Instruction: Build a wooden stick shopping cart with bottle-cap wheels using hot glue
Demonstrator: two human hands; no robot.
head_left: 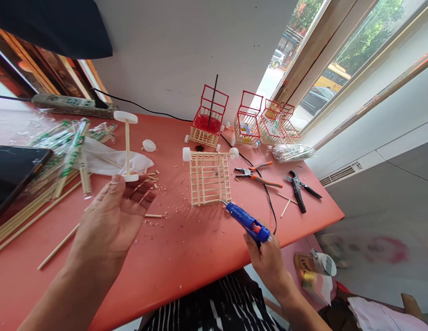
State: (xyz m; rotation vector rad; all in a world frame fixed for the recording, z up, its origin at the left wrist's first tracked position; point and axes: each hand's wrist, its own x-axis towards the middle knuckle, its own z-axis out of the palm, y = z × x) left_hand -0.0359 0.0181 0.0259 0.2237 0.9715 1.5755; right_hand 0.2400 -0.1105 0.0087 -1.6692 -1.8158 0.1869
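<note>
My left hand holds up a wooden stick axle with a white bottle-cap wheel at each end, pinching the lower cap. In my right hand is a blue hot glue gun. Its nozzle touches or nearly touches the lower right corner of a small stick-built cart frame. That frame lies on the red table, and a stick with two white cap wheels runs along its far edge. Whether glue is coming out is too small to tell.
Diagonal pliers and black-handled cutters lie right of the frame. Red-trimmed stick carts stand at the back. Wrapped chopsticks, a phone and a loose white cap are on the left. A power strip sits behind.
</note>
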